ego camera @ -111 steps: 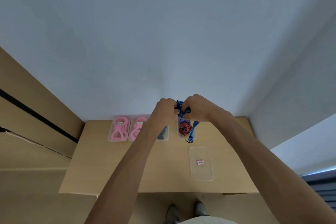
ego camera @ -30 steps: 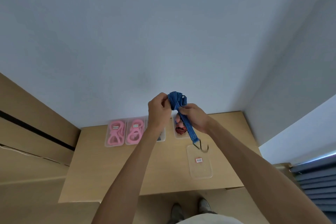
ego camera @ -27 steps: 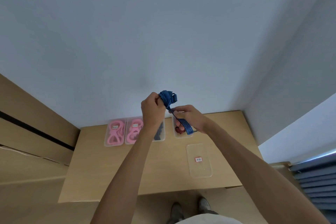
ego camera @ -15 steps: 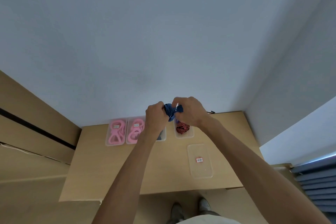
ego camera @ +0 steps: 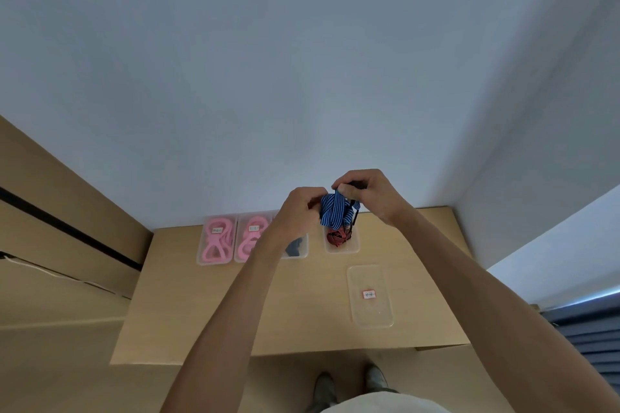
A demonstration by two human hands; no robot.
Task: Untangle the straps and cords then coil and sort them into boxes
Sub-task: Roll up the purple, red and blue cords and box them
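Above the back of the table I hold a bundled blue striped cord (ego camera: 332, 211) between both hands. My left hand (ego camera: 300, 211) grips its left side. My right hand (ego camera: 365, 189) pinches its top, where a dark hook end shows. Below it a clear box (ego camera: 355, 246) holds a coiled red striped cord (ego camera: 339, 235). An empty clear box (ego camera: 370, 308) with a red-edged label lies nearer to me on the right. Two boxes with pink straps (ego camera: 215, 241) (ego camera: 250, 238) stand at the back left, and a box with a dark cord (ego camera: 297, 246) is partly hidden by my left arm.
The wooden table (ego camera: 188, 312) stands in a corner against a pale wall. A lower wooden surface with a white cable (ego camera: 43, 271) lies to the left. My shoes (ego camera: 349, 386) show below the table's front edge. A blue slatted thing (ego camera: 593, 329) is at the right.
The loose tail and hook that hung from my right hand a second ago have been wound into the bundle. My right hand rose to the top of the bundle.
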